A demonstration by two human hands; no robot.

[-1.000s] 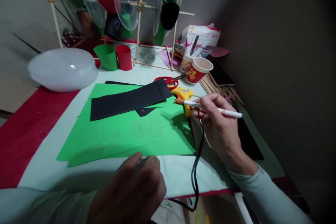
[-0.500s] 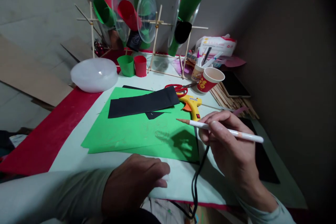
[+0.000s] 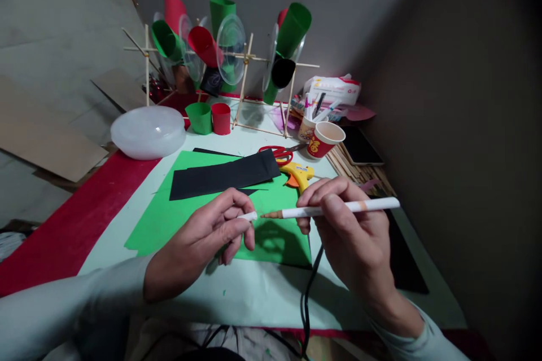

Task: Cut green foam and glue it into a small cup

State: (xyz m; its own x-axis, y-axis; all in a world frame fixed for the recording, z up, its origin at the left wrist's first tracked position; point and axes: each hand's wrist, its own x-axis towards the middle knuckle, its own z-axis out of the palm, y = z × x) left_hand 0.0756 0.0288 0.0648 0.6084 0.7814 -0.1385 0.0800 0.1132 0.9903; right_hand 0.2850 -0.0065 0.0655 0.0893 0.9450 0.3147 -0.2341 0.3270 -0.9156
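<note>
My right hand (image 3: 353, 231) is closed round a white pencil (image 3: 339, 209) held level above the table, its tip pointing left. My left hand (image 3: 203, 240) pinches a small white piece, maybe a cap or an eraser (image 3: 248, 216), right at the pencil's tip. Both hands hover over a green paper sheet (image 3: 178, 214) on which a black paper strip (image 3: 222, 176) lies. A yellow glue gun (image 3: 300, 172) lies just beyond my right hand, and its black cord (image 3: 305, 293) runs toward me off the table's edge.
Red-handled scissors (image 3: 276, 152) lie behind the glue gun. Paper cups (image 3: 325, 139) with pens, bamboo sticks (image 3: 355, 164), a white dome (image 3: 147, 131), green and red cups (image 3: 210, 118) and a stick frame with paper cones (image 3: 228, 51) fill the back. A wall stands close on the right.
My left hand rose from the table's near edge and now pinches a small white piece at the pencil tip. My right hand turned the pencil level and shifted left.
</note>
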